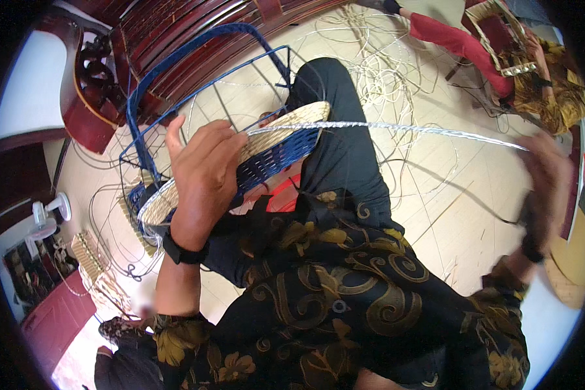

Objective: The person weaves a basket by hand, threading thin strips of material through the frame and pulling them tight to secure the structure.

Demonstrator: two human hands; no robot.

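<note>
My left hand (205, 172) clamps the half-woven basket (266, 153) on my lap — my right hand (546, 175), blurred, grips the pale strand (396, 127), taut between them.

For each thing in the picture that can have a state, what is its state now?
Basket: partly woven, the blue wire frame above bare, tilted on the lap.
Pale strand: pulled straight from the basket rim to the right hand.
Left hand: pressed on the basket rim.
Right hand: blurred, at the strand's far end; grip unclear.
Loose strands: tangled on the floor.
Small fan: standing; running or not, cannot tell.
</note>
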